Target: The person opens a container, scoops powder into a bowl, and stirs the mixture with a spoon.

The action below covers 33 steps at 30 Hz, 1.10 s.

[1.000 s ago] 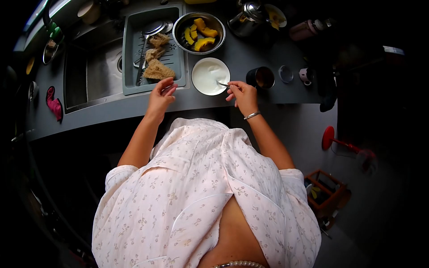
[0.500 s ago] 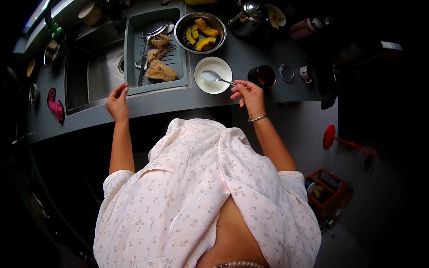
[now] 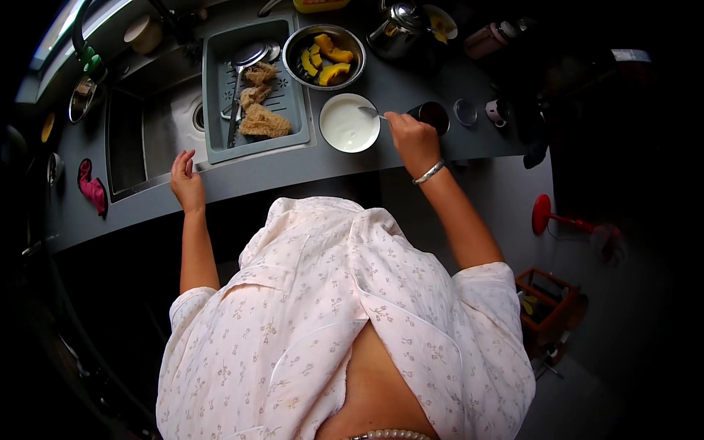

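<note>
A white bowl (image 3: pixel 345 128) of white liquid stands near the counter's front edge. My right hand (image 3: pixel 415 141) is closed on the handle of a metal spoon (image 3: pixel 372 112), whose head is at the bowl's upper right rim. Just behind that hand is a dark cup (image 3: pixel 438 116), partly hidden. My left hand (image 3: pixel 188 181) hovers by the counter edge in front of the sink, holding nothing, fingers apart and slightly bent. Above the white bowl sits a metal bowl (image 3: pixel 293 62) with yellow pumpkin pieces (image 3: pixel 334 73).
A grey drain tray (image 3: pixel 297 132) holds brown sponge-like pieces (image 3: pixel 264 122) and a ladle. Left of it lies the sink (image 3: pixel 158 125), with a pink cloth (image 3: pixel 92 188) beyond. A metal pot (image 3: pixel 397 33), a clear lid (image 3: pixel 465 112) and a small mug (image 3: pixel 496 113) are at the right.
My left hand has moved left from the tray to before the sink, its fingers now spread. The spoon went from inside the bowl, up with white liquid, to the bowl's right rim.
</note>
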Tool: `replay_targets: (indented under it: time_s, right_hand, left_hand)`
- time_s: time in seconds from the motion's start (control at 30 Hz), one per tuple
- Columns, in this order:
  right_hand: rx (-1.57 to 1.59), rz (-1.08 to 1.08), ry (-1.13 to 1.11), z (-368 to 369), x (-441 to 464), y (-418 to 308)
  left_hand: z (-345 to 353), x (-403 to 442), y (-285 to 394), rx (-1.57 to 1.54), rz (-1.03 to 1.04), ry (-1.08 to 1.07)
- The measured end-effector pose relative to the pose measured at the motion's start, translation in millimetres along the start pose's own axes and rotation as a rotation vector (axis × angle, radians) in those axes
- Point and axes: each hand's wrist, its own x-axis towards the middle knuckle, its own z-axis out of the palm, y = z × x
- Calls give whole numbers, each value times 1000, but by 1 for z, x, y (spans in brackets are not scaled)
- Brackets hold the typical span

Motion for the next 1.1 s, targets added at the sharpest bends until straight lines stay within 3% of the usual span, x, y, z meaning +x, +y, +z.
replay_targets:
  time_s: [0.13, 0.2, 0.23, 0.3, 0.43, 0.5, 0.63, 0.7, 0.83, 0.97, 1.1]
  right_hand:
    - [71, 0, -26, -8, -14, -6]
    - [365, 261, -228, -16, -16, -15]
    - [362, 263, -227, -20, -14, -18]
    - [893, 644, -405, -24, -10, -22]
    - [1220, 791, -360, 4, -17, -17]
    - [1344, 856, -222, 7, -16, -23]
    - [1235, 695, -31, 20, -14, -18]
    - [980, 566, 92, 22, -11, -16]
    - [842, 494, 203, 48, -14, -10]
    - [828, 556, 74, 52, -23, -16]
    - [1137, 723, -46, 57, -28, -19]
  left_hand:
    - [5, -7, -13, -115, -74, 8]
    - [5, -9, -19, -81, -101, 19]
    - [6, -10, -22, -84, -100, 17]
    - [4, -12, -16, -42, -80, 13]
    - [6, -12, -23, -12, -62, 13]
    - [6, -10, -26, -36, -45, 15]
    - [3, -11, -18, -237, -60, -6]
    - [-1, -11, -4, -391, -122, -35]
    - [-8, -13, 8, -345, -165, -39]
    - [-12, -20, 15, -290, -154, -38]
    - [-12, -28, 16, -270, -188, -34]
